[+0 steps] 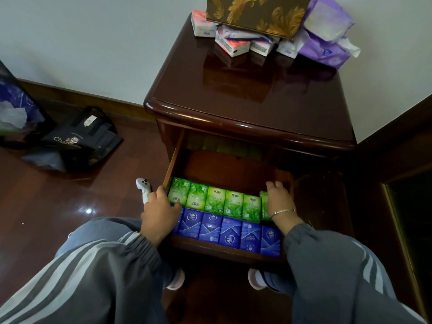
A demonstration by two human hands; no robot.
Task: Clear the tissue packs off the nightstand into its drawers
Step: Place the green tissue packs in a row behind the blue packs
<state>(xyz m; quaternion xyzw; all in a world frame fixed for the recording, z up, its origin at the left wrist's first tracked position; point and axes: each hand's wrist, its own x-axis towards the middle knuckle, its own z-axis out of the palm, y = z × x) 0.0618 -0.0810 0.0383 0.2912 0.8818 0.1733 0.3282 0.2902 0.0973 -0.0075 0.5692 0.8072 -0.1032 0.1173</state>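
The dark wooden nightstand (245,94) has its drawer (222,251) pulled out towards me. Inside stand a row of green tissue packs (216,199) and, nearer me, a row of blue tissue packs (230,232). My left hand (156,216) rests against the left end of both rows, thumb lying over the packs. My right hand (279,202) curls over the rightmost green pack (264,206) at the drawer's right wall. At the back of the top lie several pink-and-white small packs (233,46) and a purple soft pack (325,47).
A brown box with gold leaves (257,12) sits on the small packs. On the floor to the left lie a white controller (143,188), a black bag (81,139) and a dark plastic bag (16,108). Dark wooden furniture (402,183) stands close on the right.
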